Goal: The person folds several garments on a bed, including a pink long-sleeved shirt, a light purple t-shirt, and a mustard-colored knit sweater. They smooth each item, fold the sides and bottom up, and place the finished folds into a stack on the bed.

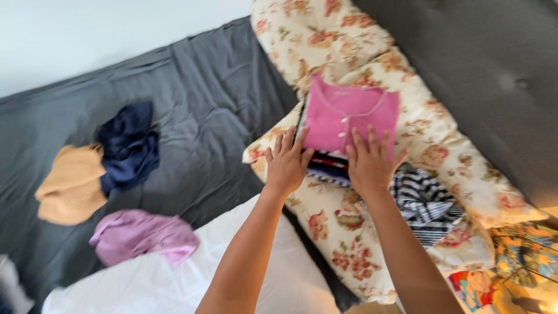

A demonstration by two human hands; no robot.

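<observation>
Soft, even daylight fills the scene, bright without harsh contrast. The white wall (87,35) at the upper left is nearly washed out, and the white sheet (174,279) at the bottom loses detail in its brightest folds. A warm yellow glow spills in at the lower right corner (535,291), tinting the patterned fabric there. Shadows are faint: a soft dark band lies under the forearms (302,232) and in the creases of the grey bedcover (221,104). The whole frame is slightly smeared by motion, so the hands (325,163) and the floral quilt (349,46) lack crisp edges.
</observation>
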